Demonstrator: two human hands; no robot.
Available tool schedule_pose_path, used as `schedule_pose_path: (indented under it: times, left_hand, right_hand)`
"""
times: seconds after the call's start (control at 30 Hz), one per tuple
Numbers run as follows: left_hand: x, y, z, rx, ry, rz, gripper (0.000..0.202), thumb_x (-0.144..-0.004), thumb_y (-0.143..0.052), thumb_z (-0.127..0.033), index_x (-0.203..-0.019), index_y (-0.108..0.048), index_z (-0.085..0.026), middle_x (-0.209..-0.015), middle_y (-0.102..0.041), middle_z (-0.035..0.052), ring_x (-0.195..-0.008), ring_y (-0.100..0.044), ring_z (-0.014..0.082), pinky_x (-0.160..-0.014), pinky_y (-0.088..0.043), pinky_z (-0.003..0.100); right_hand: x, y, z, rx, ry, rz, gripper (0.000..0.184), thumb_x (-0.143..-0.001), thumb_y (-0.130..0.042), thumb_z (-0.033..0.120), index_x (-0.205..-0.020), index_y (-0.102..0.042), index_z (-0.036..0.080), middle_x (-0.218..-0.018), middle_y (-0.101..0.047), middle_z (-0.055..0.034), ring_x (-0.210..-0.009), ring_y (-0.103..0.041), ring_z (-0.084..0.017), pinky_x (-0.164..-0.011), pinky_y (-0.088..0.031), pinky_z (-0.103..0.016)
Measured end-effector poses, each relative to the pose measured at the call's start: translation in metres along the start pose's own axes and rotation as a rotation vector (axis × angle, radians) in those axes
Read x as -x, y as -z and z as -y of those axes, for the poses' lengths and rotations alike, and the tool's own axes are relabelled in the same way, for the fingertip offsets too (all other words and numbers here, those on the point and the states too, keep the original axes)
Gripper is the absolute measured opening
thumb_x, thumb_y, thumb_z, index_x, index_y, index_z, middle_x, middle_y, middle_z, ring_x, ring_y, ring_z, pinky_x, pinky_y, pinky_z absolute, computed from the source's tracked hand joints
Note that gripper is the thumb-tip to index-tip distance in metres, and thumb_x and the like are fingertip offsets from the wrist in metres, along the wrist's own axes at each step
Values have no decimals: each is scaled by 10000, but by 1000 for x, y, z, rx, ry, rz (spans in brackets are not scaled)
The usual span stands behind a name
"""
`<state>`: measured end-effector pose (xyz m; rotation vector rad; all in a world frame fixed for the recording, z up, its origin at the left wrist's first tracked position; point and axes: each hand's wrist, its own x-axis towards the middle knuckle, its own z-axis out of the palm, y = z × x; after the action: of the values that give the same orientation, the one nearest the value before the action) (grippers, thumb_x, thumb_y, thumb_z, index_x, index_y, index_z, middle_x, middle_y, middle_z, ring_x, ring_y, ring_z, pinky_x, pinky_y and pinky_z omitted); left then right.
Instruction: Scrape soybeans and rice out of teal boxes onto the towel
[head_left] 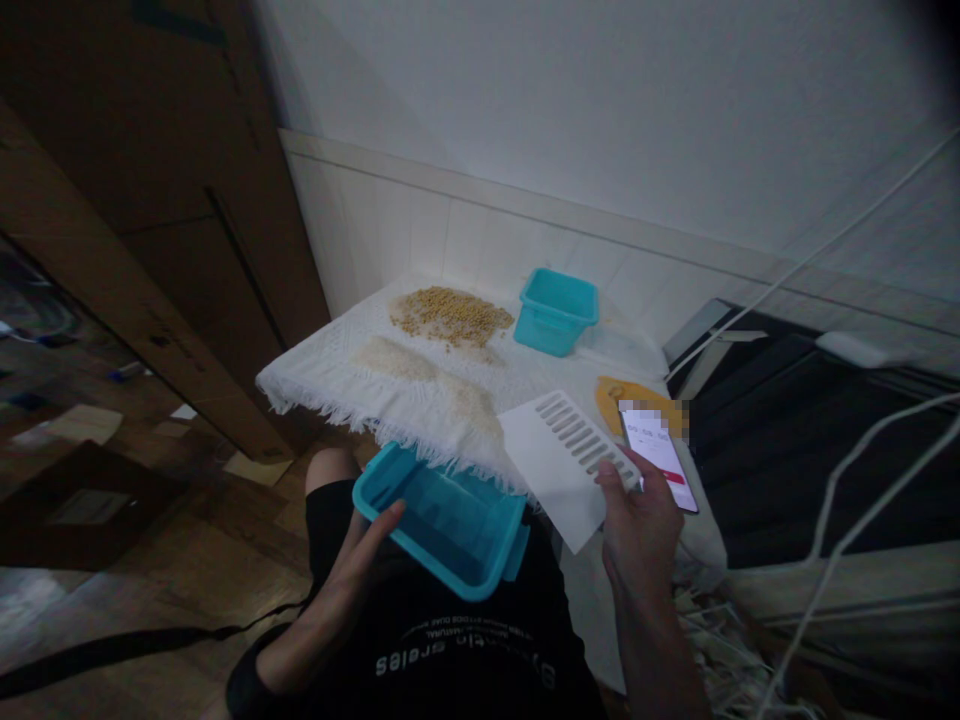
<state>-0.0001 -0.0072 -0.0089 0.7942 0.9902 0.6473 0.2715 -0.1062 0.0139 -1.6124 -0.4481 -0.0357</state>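
Note:
My left hand [367, 550] grips the near left rim of a teal plastic container [450, 515], thumb over the edge. It sits above my lap, just under the fringed edge of a white cloth [525, 368], and no contents show in it. In my right hand [643, 520] is a white slotted scraper-like sheet [551, 460], pinched at its slotted end. Its flat end reaches the table edge beside a pile of rice-like white grains [394, 357], which spreads toward the sheet. Behind lies a heap of yellow soybeans [450, 315].
A second teal container [555, 325] stands at the back near the wall. A phone [660, 455] with a lit screen lies on a yellow item [611, 395] at the table's right. White cables [832, 480] hang at the right. Large cardboard [187, 220] stands at the left.

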Motion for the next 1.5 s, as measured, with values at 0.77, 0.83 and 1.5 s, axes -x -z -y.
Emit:
schedule_pose_path:
  times: [0.77,0.83,1.5]
  left_hand:
    - [-9,2,-4,25,87,-42,927,-798,-731,-518,-1570,-231,-400,-1458,-586,118,-1160,-666,388,-950,-541,549]
    - [-9,2,-4,14,77,-55,894,-804,-718,-531,-1561,-262,-391,-1438,-600,125,-1135,-680,381,-947,-540,550]
    - [-7,-4,-8,29,109,-43,933,-763,-767,-508,-1549,-289,-355,-1427,-607,139,-1201,-635,417,-903,-582,538]
  right_hand:
    - [13,2,-8,-92,-145,36,536,-684,-825,482,-1041,-566,178,-796,-733,-45,-741,-725,-225,-743,-594,-408]
    - [19,3,-8,-106,-152,27,562,-684,-830,492,-1064,-561,177,-799,-736,-43,-753,-727,-225,-750,-595,-413]
    - [41,5,2,-157,-230,22,563,-708,-834,472,-1100,-555,180,-808,-749,-54,-742,-737,-228,-688,-607,-383]
